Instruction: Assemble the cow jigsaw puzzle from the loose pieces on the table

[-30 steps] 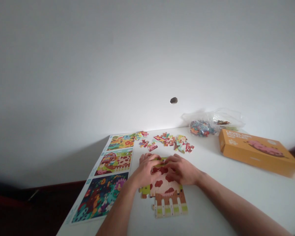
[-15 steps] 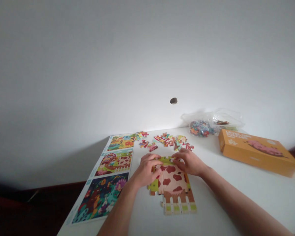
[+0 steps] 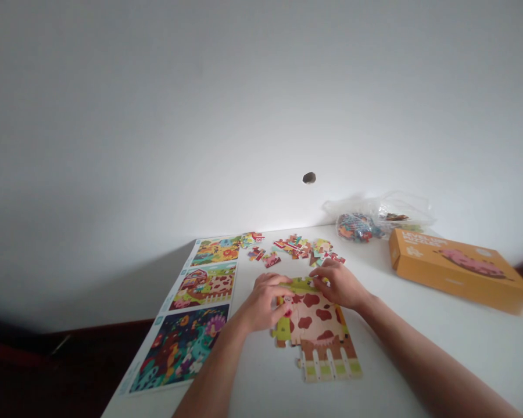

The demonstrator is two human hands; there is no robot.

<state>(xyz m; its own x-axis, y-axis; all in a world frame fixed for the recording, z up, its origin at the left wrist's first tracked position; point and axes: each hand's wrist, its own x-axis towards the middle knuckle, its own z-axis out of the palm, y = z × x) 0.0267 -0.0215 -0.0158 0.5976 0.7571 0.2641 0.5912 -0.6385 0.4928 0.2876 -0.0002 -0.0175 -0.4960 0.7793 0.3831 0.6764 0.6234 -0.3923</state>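
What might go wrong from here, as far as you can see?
The partly joined cow puzzle could split at its seams if the left hand and right hand push unevenly. The small tab jutting at its lower left edge might catch or bend. Loose puzzle pieces lie overlapping, so one may be overlooked.

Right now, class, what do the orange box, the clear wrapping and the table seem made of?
Orange box: probably cardboard, smooth and printed, with flat faces and straight edges.
Clear wrapping: thin, glossy plastic, by its wrinkles and highlights.
Table: smooth, white, perhaps laminate or painted board; no grain shows.
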